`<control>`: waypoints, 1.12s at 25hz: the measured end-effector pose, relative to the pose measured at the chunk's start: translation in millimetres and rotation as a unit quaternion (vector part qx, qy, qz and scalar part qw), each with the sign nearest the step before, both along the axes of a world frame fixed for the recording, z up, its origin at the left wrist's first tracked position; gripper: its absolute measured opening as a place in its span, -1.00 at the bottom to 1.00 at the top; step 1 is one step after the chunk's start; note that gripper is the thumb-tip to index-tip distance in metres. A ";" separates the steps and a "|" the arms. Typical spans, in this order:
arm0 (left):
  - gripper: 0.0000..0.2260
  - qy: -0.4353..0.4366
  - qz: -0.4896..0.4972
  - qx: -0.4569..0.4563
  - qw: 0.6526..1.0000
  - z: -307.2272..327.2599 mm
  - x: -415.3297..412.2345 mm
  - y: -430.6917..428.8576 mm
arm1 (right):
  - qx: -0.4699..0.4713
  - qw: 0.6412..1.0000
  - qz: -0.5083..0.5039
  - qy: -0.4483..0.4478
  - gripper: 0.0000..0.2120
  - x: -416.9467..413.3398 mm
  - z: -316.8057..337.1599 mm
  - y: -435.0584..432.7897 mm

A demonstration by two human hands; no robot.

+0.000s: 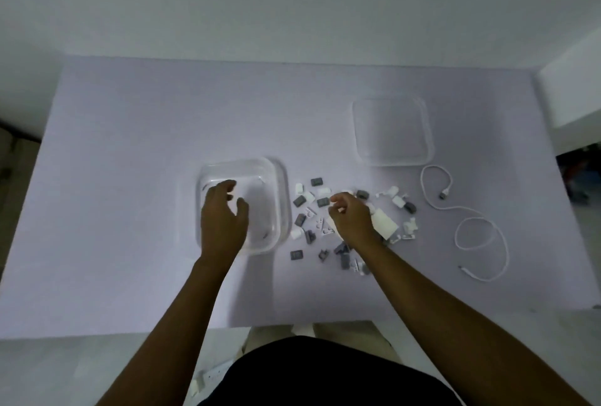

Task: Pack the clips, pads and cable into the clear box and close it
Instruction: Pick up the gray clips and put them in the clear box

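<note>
Packing barely begun, by my reckoning; nearly everything is outside the container.

Left hand (224, 214): fingers spread and slightly curled, reaching down into the clear box (283, 188); nothing plainly gripped, though whether something small has just left the fingertips I cannot tell.

Clear box: open, under and around the left hand; one or two small dark bits seem to lie by its walls, too faint to name; otherwise it looks close to bare.

Clips (317, 202): grey and white pieces, scattered loose on the table (130, 145) between the two hands and around the right hand; some lie just beyond its fingertips, others nearer its wrist.

Right hand (349, 217): fingers drawn together as if pinching over the pile; what is held, if anything, is hidden.

Pads (385, 225): a pale flat piece peeking out from under the right hand's outer edge; I take it for these, without certainty.

Lid (392, 131): lying flat, well beyond and to the right of the right hand; not on the box.

Cable (468, 210): white, loosely looped, far right of the right hand, untouched.

Left to do, as I judge: most clips, the pads, the cable, then the lid.
</note>
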State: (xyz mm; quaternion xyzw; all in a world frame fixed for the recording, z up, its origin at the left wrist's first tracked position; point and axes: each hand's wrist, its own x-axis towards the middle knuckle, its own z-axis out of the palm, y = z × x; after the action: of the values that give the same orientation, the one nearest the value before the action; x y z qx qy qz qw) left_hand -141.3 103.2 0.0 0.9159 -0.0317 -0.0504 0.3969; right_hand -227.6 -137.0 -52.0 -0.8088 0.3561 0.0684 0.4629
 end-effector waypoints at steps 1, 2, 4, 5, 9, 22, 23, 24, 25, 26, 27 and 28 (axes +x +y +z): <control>-0.70 0.005 -0.039 -0.020 0.999 1.6 -2.3 -23.5 | -0.038 0.999 0.000 0.001 -0.80 -2.4 -6.8 -16.6; -0.73 0.016 -0.072 -0.029 0.997 1.1 -6.1 -47.3 | -0.065 0.998 0.002 0.008 -0.76 -4.2 -13.4 -32.1; -0.74 0.045 -0.114 -0.021 0.992 -8.7 -14.3 -94.7 | -0.088 0.996 0.022 0.015 -0.63 -4.7 -28.1 -59.9; -0.72 0.070 -0.122 -0.009 0.990 -17.1 -18.6 -112.8 | -0.087 0.995 0.043 0.022 -0.57 -4.4 -32.9 -68.0; -0.52 0.194 -0.105 0.090 0.971 -55.8 -29.3 -148.7 | -0.138 0.980 0.143 0.013 -0.59 -6.0 -53.7 -84.6; -0.82 0.170 -0.028 0.105 0.979 -83.5 -24.9 -148.9 | -0.133 0.947 0.275 -0.098 -0.74 -14.7 -65.7 -81.6; -0.84 0.172 -0.018 0.086 0.981 -81.2 -25.3 -149.1 | -0.122 0.951 0.270 -0.087 -0.75 -14.0 -67.7 -81.0; -0.86 0.170 -0.011 0.073 0.983 -79.5 -25.1 -149.6 | -0.111 0.957 0.259 -0.076 -0.77 -12.6 -68.2 -80.7; -0.88 0.168 -0.009 0.069 0.983 -79.1 -24.4 -150.5 | -0.102 0.961 0.248 -0.072 -0.79 -11.2 -68.8 -81.0; -0.89 0.169 -0.014 0.072 0.983 -78.5 -24.2 -151.8 | -0.098 0.962 0.244 -0.074 -0.83 -10.3 -69.2 -81.3; -0.89 0.169 -0.026 0.074 0.983 -78.5 -24.7 -153.9 | -0.097 0.961 0.244 -0.081 -0.87 -10.3 -70.3 -82.0; -0.87 0.168 -0.042 0.075 0.982 -78.5 -24.7 -156.8 | -0.093 0.961 0.246 -0.087 -0.89 -10.3 -70.7 -83.2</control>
State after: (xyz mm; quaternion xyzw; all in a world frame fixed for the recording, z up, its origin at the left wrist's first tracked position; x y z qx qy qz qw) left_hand -166.0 -53.6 -78.5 0.9196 0.0005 -0.2223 0.3240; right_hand -237.9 -220.2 -122.8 -0.9138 0.1092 0.0764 0.3838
